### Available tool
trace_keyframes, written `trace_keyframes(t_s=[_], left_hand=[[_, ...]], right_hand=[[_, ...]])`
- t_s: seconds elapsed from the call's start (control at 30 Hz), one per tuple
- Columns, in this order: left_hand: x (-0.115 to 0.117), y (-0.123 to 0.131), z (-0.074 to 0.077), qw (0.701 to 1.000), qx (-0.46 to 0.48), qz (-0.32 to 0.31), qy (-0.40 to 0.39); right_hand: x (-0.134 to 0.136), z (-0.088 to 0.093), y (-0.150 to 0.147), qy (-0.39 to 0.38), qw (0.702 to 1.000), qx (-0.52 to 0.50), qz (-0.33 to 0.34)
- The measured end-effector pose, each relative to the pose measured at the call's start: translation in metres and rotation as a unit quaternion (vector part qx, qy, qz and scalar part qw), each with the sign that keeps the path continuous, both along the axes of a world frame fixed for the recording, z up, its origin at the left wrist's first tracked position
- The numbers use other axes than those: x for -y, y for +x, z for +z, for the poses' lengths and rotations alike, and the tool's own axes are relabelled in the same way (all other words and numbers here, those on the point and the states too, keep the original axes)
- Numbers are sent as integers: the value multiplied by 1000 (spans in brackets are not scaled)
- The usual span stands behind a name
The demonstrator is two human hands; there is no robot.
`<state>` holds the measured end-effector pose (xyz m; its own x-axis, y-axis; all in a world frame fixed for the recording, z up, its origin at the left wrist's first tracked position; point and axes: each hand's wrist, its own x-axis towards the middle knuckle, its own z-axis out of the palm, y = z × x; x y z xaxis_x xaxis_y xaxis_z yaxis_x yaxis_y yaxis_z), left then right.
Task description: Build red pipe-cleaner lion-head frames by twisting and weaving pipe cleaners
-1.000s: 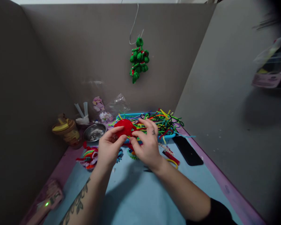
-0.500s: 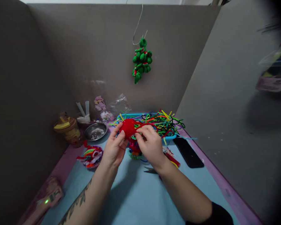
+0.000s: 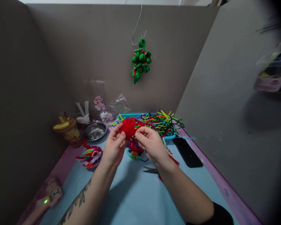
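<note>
A rounded red fuzzy piece with red strands trailing right is up in front of me. My left hand grips its left side between thumb and fingers. At its lower right edge, my right hand is closed in a pinch; what sits between those fingertips is too small to make out. Below the piece, a colourful fuzzy figure with a green frill rests on the blue mat. Scissors with red handles lie partly under my right wrist. Another colourful fuzzy figure sits left of my left hand.
A blue tray heaped with coloured fuzzy stems stands behind my hands. A black phone lies right; a metal bowl and a brown cup stand left. A pink glue gun lies front left. A green ornament hangs above.
My right hand has shifted slightly down and right along the red piece's edge, and more of the scissors shows. The left hand keeps its grip.
</note>
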<state>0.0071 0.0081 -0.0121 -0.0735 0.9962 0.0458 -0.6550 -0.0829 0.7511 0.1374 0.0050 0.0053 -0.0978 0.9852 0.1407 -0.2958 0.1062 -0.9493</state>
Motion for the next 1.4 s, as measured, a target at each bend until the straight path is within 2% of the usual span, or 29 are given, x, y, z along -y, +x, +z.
trace_keyframes(t_s=[0.13, 0.6, 0.67, 0.77, 0.83, 0.87, 0.97, 1.07, 1.23, 1.3, 1.4], left_hand=[[1, 0, 0, 1000, -5, 0, 7], [4, 3, 0, 997, -58, 2, 43], [5, 5, 0, 996, -76, 8, 52], [6, 5, 1, 995, -85, 36, 49], [5, 3, 2, 995, -81, 49, 41], [4, 2, 2, 995, -78, 49, 38], [2, 1, 4, 997, -64, 34, 33], [2, 1, 4, 997, -64, 18, 26], [3, 0, 3, 994, -103, 21, 23], [2, -1, 2, 992, -126, 15, 22], [2, -4, 1, 989, -145, 7, 26]], right_hand=[[1, 0, -3, -4, 1000, -15, -27], [-1, -3, -1, 13, 998, 1, -56], [-1, -4, -2, 17, 999, 17, -48], [0, -4, 1, 50, 994, 93, -30], [2, -3, 6, 128, 975, 164, -77], [2, -2, 10, 182, 956, 199, -119], [0, -1, 19, 321, 869, 303, -223], [-6, -3, 24, 365, 816, 387, -225], [-10, -5, 27, 390, 794, 405, -232], [-10, -4, 27, 391, 798, 392, -238], [-11, -2, 27, 378, 821, 366, -224]])
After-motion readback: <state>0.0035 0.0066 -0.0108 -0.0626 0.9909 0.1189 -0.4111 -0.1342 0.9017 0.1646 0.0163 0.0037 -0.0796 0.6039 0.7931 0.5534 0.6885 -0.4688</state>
